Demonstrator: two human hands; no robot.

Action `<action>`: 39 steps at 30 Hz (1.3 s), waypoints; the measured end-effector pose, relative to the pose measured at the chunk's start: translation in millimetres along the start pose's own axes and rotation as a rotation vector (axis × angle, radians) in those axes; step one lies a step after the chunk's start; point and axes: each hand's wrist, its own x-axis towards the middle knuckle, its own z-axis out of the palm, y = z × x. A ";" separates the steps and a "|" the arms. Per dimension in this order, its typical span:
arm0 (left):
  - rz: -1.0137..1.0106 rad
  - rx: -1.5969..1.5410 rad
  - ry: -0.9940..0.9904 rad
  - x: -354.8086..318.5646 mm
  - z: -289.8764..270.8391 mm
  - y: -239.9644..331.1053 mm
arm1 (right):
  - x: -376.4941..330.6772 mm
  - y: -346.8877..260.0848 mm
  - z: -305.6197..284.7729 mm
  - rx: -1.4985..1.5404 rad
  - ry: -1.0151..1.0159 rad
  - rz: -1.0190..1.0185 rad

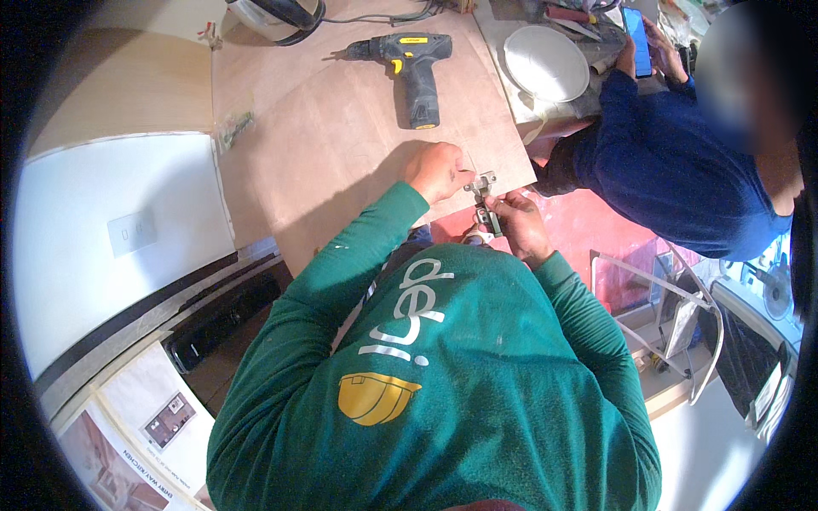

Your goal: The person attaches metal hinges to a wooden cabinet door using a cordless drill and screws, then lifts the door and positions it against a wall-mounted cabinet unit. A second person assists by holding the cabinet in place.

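Observation:
A metal cabinet hinge (489,219) lies at the near right corner of a plywood board (315,153). My right hand (522,228) grips the hinge's arm between thumb and fingers, just past the board's edge. My left hand (434,175) is closed beside the hinge's plate, resting over the board with its fingertips drawn together. Whatever those fingertips hold, if anything, is too small to make out. Farther back on the board, a black and yellow cordless drill (416,75) lies on its side, its bit pointing left.
At the right, another person in a dark blue top (682,170) holds a phone (636,43). A round white lid or plate (546,63) lies on the cluttered bench behind. A white-framed rack (656,294) stands at the lower right. A white wall panel (102,230) rises at the left.

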 end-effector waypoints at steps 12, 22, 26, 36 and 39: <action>-0.004 -0.063 0.059 19.9 -10.6 -0.8 | 20.2 -30.9 3.1 -0.079 -0.052 -0.013; -0.066 -0.068 0.046 21.0 -9.5 -0.2 | 16.5 -36.0 4.0 -0.072 -0.066 0.040; -0.002 -0.062 0.125 19.4 -3.4 -2.5 | 15.0 -38.2 5.7 -0.222 -0.002 -0.009; -0.030 -0.023 0.090 15.7 -6.0 1.0 | 21.8 -29.0 -45.2 -0.630 0.426 -0.630; 0.046 -0.005 0.132 15.7 -3.4 -1.3 | 33.0 -46.9 -52.7 -1.030 0.211 -1.061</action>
